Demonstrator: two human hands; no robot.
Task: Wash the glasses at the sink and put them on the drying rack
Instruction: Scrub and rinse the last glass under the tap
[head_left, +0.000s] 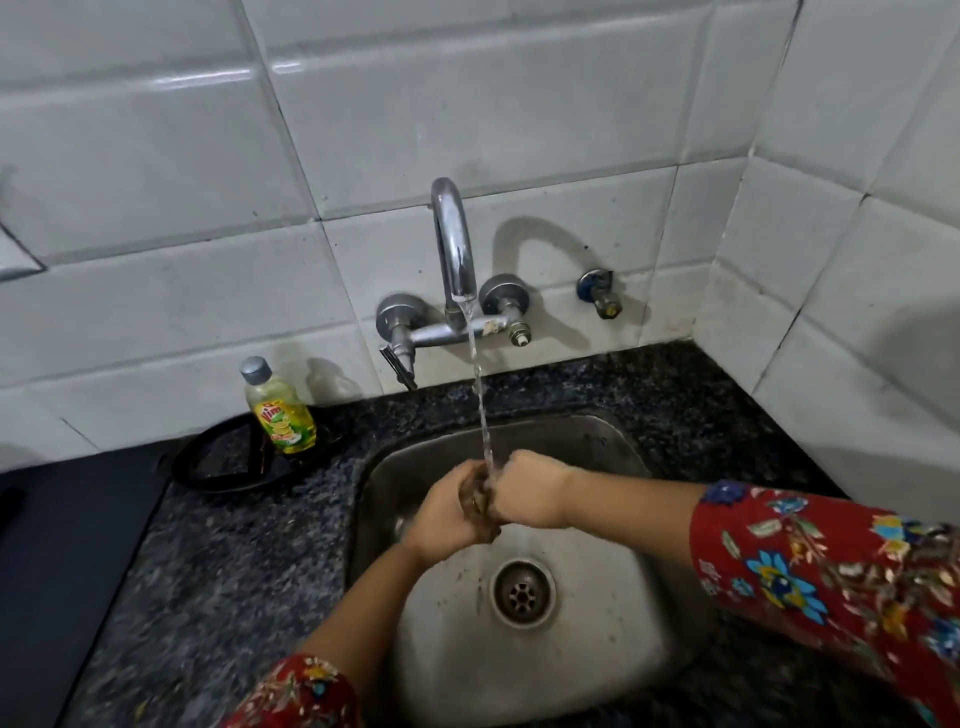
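Note:
Both hands meet over the steel sink (618, 441), under a thin stream of water (480, 405) from the chrome tap (454, 244). My left hand (441, 514) and my right hand (532, 488) are closed around a small dark brown object (475, 501) pressed between them. Fingers hide most of it, so I cannot tell what it is. No clear glass and no drying rack show in the head view.
A yellow dish-soap bottle (280, 415) stands on a black round tray (218, 473) left of the sink on the speckled dark counter (234, 571). The sink drain (522, 592) lies below the hands. A dark flat surface (67, 545) fills the far left. White tiled walls close the back and right.

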